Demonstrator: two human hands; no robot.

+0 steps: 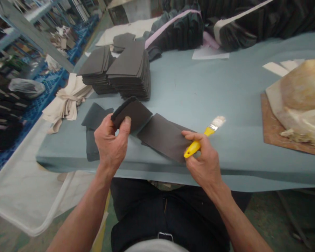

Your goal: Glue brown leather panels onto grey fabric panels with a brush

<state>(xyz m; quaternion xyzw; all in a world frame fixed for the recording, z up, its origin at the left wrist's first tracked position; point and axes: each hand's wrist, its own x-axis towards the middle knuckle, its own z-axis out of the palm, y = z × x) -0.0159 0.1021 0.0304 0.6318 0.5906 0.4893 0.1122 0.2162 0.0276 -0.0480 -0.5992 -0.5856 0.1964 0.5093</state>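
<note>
Dark piece (137,112) in left hand (112,138), yellow brush (209,131) in right hand (205,157)

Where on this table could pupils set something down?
Bare: the wide middle between dark stacks, brush and brown board; also the front patch between right hand and board. Crowded: left end, with stacks and cream strips, and the back, lined with dark bundles.

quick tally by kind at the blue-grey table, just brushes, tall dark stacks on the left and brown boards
Yellow-handled brush with pale bristles: 1
Tall stacks of dark grey rectangular pieces: 2
Flat brown board: 1
Total: 4
</note>
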